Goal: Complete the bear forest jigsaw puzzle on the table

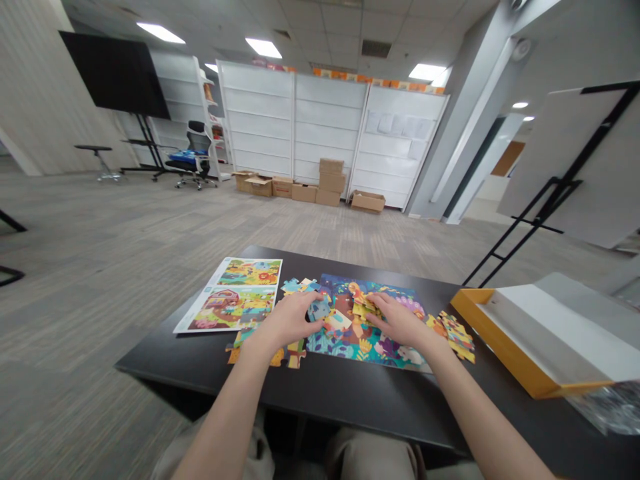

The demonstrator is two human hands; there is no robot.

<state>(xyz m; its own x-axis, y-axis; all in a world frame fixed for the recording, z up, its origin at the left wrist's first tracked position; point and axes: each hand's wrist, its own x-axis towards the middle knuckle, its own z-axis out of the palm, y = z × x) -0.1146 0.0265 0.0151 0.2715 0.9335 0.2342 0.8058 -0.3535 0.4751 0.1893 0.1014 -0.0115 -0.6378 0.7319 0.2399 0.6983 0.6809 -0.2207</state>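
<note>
My left hand (293, 317) is closed round a blue jigsaw puzzle piece (319, 309), thumb below and fingers above it. Over the middle of a colourful picture sheet (335, 347), my right hand (397, 321) has its fingers closed on yellow puzzle pieces (361, 308); exactly how many is hard to make out. A pale piece (339, 320) lies between the hands. More loose pieces lie left of the sheet, partly under my left forearm, and another group of pieces (456, 335) rests beyond my right wrist.
A printed guide sheet (200, 313) with two pictures lies at the left of the black table (345, 393). On the right stand an open yellow-edged box (520, 347) and crumpled clear plastic (607, 403). Cardboard boxes (327, 183) line the far shelves; a whiteboard stand (550, 193) is at right.
</note>
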